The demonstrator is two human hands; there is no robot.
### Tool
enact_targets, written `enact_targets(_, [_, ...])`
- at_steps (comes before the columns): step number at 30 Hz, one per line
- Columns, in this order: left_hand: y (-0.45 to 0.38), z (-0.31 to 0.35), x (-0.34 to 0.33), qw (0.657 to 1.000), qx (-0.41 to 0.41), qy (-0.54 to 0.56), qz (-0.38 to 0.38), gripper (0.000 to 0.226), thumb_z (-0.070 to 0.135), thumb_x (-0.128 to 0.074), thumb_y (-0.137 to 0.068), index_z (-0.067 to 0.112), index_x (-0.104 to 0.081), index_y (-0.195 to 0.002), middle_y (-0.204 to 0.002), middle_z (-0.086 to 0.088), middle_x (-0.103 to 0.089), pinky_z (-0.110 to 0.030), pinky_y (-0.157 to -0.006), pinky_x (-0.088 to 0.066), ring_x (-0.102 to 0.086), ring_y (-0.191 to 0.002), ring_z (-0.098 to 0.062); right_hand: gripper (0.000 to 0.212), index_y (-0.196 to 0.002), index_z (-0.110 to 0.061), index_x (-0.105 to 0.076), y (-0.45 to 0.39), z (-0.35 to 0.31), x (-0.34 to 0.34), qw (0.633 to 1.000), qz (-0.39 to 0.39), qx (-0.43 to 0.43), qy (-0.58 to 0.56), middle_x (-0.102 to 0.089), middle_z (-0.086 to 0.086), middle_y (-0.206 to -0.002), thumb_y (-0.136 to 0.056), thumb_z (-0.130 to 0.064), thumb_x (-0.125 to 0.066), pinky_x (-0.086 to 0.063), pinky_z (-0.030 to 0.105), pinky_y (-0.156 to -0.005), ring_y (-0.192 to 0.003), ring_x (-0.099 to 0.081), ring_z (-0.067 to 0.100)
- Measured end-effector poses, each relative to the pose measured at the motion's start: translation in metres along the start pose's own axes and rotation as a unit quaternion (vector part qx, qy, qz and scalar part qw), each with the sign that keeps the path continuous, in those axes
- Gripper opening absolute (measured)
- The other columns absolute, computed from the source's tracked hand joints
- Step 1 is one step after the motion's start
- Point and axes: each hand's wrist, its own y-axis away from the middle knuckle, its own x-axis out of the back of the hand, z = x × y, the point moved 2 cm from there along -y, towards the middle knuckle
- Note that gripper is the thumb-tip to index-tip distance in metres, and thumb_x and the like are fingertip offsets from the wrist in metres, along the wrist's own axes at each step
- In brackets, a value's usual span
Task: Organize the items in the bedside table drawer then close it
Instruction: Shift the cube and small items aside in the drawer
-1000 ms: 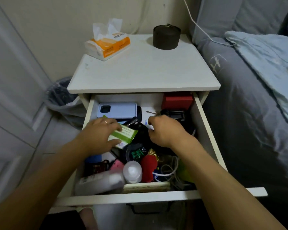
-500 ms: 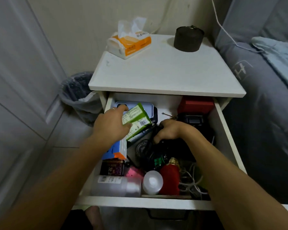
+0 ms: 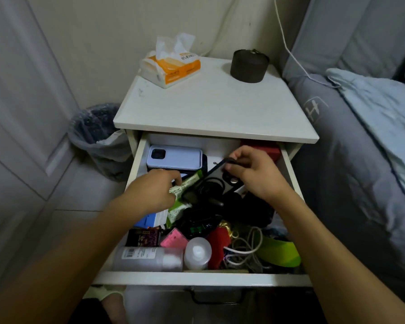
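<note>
Drawer point(image 3: 136, 164) of the bedside table is pulled fully out and crowded. Key relation: the right hand point(image 3: 255, 174) pinches the far upper edge of a dark phone case point(image 3: 211, 181), thumb and fingers closed on that edge near the drawer's back middle. The case is tilted, its gripped end raised and its long axis running down and toward the person's left, where its lower end sits among black cables just beside the left hand point(image 3: 154, 190). So the case lies between the two hands, with the right hand in control of it. The left hand, knuckles up, has its fingers curled on a green packet point(image 3: 180, 206) that touches the case's lower corner; fingertips are partly hidden, so grip depth is unclear. Both forearms reach in from the near edge, wrists roughly level above the contents. Behind the left hand a pale blue phone case point(image 3: 174, 157) lies flat in the back-left corner, long axis across the drawer. A red box point(image 3: 267, 148) sits at back right, partly hidden by the right hand. Judgement: sorting is at an early stage; the front half holds loose bottles, a cord tangle and small packets. Likely next call: lift the dark case clear of the cables before placing it, as the cables could snag.
</note>
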Motion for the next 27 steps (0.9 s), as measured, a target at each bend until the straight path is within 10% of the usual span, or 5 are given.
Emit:
enact_targets(6, [0.007, 0.010, 0.005, 0.982, 0.002, 0.181, 0.043, 0.023, 0.010, -0.057, -0.091, 0.021, -0.065, -0.110, -0.110, 0.000, -0.067, -0.029, -0.079, -0.052, -0.064, -0.093, -0.015, 0.004, -0.091, -0.009, -0.057, 0.010, -0.021, 0.011, 0.985, 0.127, -0.004, -0.116, -0.071, 0.006, -0.086, -0.093, -0.008, -0.060, -0.061, 0.042, -0.064, -0.076, -0.070, 0.025])
enact_targets(12, [0.014, 0.022, 0.017, 0.854, 0.082, 0.508, 0.077, 0.013, 0.010, -0.056, -0.097, 0.014, -0.065, -0.106, -0.100, -0.008, -0.073, -0.037, -0.085, -0.057, -0.074, -0.086, -0.022, 0.009, -0.085, -0.014, -0.056, 0.004, -0.014, 0.000, 0.965, 0.144, -0.090, -0.198, -0.064, 0.012, -0.085, -0.092, -0.013, -0.062, -0.058, 0.057, -0.067, -0.073, -0.067, 0.027])
enact_targets(17, [0.016, 0.012, 0.019, 0.855, 0.091, 0.495, 0.124, 0.009, 0.015, -0.061, -0.095, 0.020, -0.068, -0.099, -0.098, -0.005, -0.075, -0.053, -0.091, -0.055, -0.073, -0.088, -0.028, 0.008, -0.086, -0.013, -0.057, 0.000, -0.012, -0.011, 0.981, 0.084, -0.088, -0.152, -0.067, 0.008, -0.085, -0.092, -0.008, -0.060, -0.059, 0.037, -0.070, -0.077, -0.067, 0.024])
enact_targets(21, [0.012, 0.012, 0.020, 0.823, 0.103, 0.537, 0.154, 0.020, 0.007, -0.061, -0.095, 0.009, -0.064, -0.115, -0.090, -0.005, -0.073, -0.028, -0.068, -0.061, -0.073, -0.086, -0.023, 0.007, -0.088, -0.009, -0.056, 0.001, -0.013, -0.014, 0.980, 0.031, -0.137, -0.140, -0.066, 0.011, -0.081, -0.093, -0.006, -0.059, -0.059, 0.032, -0.057, -0.059, -0.068, 0.022])
enact_targets(27, [0.013, 0.013, 0.025, 0.951, -0.097, 0.104, 0.275, 0.039, 0.025, -0.067, -0.089, 0.019, -0.061, -0.128, -0.132, -0.003, -0.053, -0.032, -0.102, -0.039, -0.046, -0.124, -0.019, 0.004, -0.092, -0.003, -0.058, -0.008, -0.009, -0.017, 0.965, 0.018, -0.178, -0.189, -0.064, 0.015, -0.076, -0.095, -0.001, -0.056, -0.060, 0.049, -0.074, -0.058, -0.065, 0.025])
